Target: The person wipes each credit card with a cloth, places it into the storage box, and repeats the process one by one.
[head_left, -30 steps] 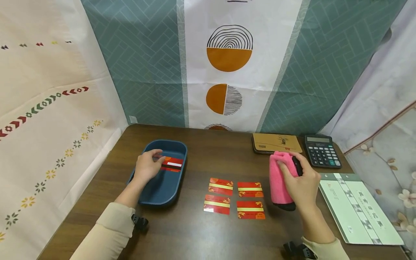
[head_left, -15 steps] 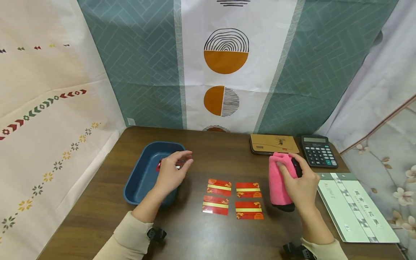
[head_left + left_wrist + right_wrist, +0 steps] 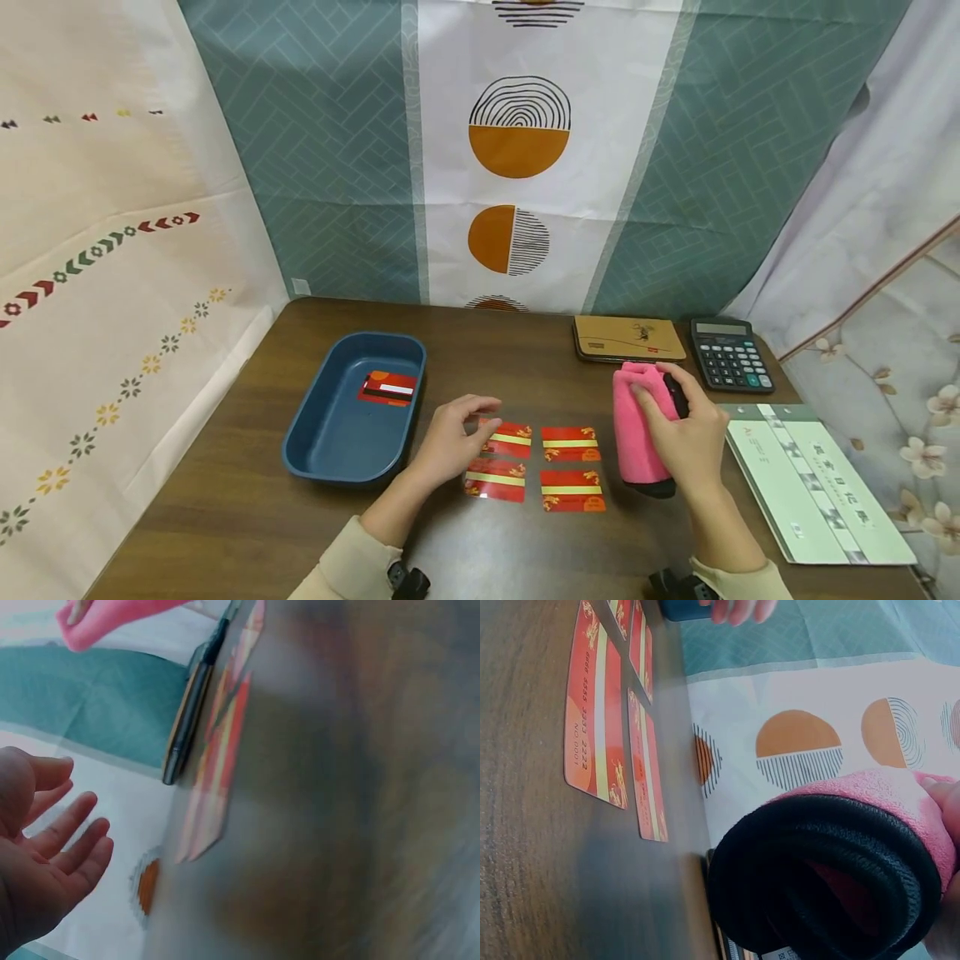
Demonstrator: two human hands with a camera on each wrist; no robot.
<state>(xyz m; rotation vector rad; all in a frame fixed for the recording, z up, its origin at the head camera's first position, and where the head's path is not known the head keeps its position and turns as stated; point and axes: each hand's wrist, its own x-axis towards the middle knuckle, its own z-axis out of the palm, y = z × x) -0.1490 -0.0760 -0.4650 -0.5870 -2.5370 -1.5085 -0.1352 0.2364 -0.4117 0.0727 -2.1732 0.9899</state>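
Observation:
My left hand [image 3: 453, 437] hovers beside the upper-left of several red cards [image 3: 572, 492] with yellow stripes, which lie in two rows on the table. Its fingers are loosely bent with nothing between them, as the left wrist view also shows for the hand [image 3: 56, 847]. With my right hand [image 3: 690, 437] I grip a rolled pink cloth [image 3: 636, 437], held upright to the right of the cards. In the right wrist view the end of the pink roll [image 3: 870, 787] has black edging and a hollow middle. Another red card [image 3: 387, 389] lies inside the blue tray [image 3: 341, 450].
The blue tray stands at the table's left. Behind the pink roll lies a tan and black notebook-like case [image 3: 628, 337], with a black calculator [image 3: 731, 357] beside it. A pale green book [image 3: 817, 492] is at the right edge. Patterned cloths hang around the table [image 3: 225, 517].
My left hand has moved out of the tray, right and nearer, to the cards on the table; the red card stays in the tray. The right hand keeps holding the pink roll almost still.

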